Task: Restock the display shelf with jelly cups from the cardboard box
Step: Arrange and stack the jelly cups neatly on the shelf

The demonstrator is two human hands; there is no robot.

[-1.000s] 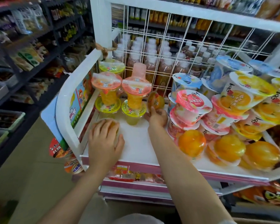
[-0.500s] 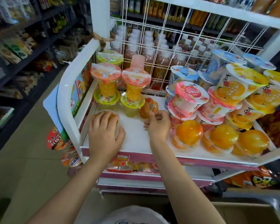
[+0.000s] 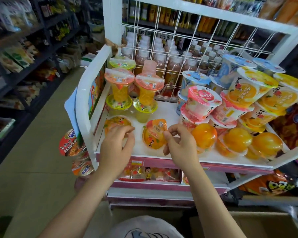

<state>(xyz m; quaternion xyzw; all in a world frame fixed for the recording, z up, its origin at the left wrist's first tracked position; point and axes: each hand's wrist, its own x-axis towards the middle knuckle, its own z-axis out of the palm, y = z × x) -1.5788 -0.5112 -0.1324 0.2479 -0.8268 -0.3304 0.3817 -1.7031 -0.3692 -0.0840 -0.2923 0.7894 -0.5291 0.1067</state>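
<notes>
Head view, jelly cup (image 3: pixel 154 134) tilted mid-shelf, bare shelf (image 3: pixel 167 110) behind

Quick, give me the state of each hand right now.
Left hand: fingers loosely curled over the left jelly cup on the shelf; whether it grips the cup cannot be told.
Right hand: thumb and fingertips pinch the edge of the middle jelly cup.

Glossy clear plastic jelly cups (image 3: pixel 154 134) (foil-like lids, perhaps); matt white shelf (image 3: pixel 162 110); wire grid (image 3: pixel 179 40).

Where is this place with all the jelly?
Most likely a small grocery shop: a white display shelf stacked with jelly cups, bottled drinks behind the wire grid, and dark aisle shelves of packaged goods.
</notes>
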